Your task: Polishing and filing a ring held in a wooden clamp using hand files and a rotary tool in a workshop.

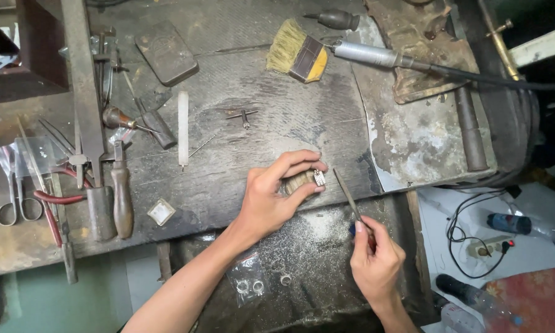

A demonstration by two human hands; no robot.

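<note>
A small silver piece (319,177), ring-like and set with tiny bright grains, sits pinched between the thumb and fingertips of the left hand (276,197), which braces it against a worn wooden bench peg (297,182) jutting from the front edge of the workbench (240,154). The left fingers are curled close together around the peg's tip. Just to the right of the peg, the right hand (376,262) is closed around the blue handle of a slim needle file (347,194), whose blade slants up and left with its tip near the silver piece, not clearly touching it.

Below the peg, a dark tray (302,271) dusted with metal filings holds a small clear bag with two rings (249,285) and one loose ring (286,280). To the left of the peg lie a small square white-faced piece (161,211), a wooden-handled tool (122,197), red-handled pliers (55,200) and scissors (15,197). Up and left of the peg lies a white rod (182,128). Well above the peg rest a flat bristle brush (297,54) and a grey rotary handpiece (370,55) on its black cable. A grey metal sheet (419,135) covers the bench to the peg's right.
</note>
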